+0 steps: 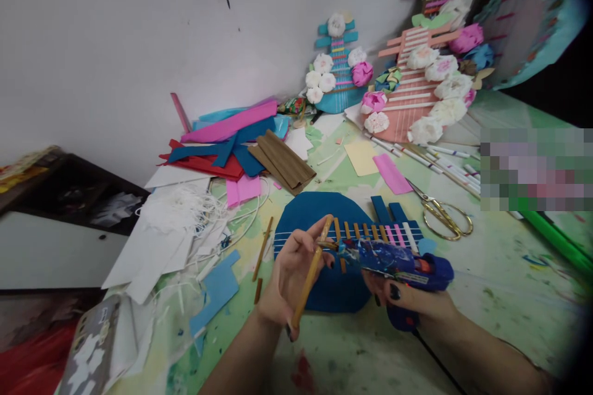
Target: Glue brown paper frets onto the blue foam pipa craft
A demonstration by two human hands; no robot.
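Note:
A brown stick (306, 290) is held upright at a slant in my left hand (293, 274), its fingers closed on it. My right hand (412, 302) grips a blue glue gun (393, 262), whose nozzle touches or nearly touches the stick near its upper part. Beneath both hands lies a dark blue guitar-shaped cutout (319, 207) with white strings along it and brown, pink and white strips across its neck. My hands and the gun cover part of the cutout. To its left rest a long loose brown stick (262, 249) and a short brown piece (258, 291).
Gold-handled scissors (447, 219) lie right of the cutout. White cord (178, 210), paper sheets and blue scraps (215, 296) spread at left. Folded coloured paper (231, 126) is behind. Decorated guitar shapes (340, 92) lean at the back, and rolled sticks (445, 166) lie before them.

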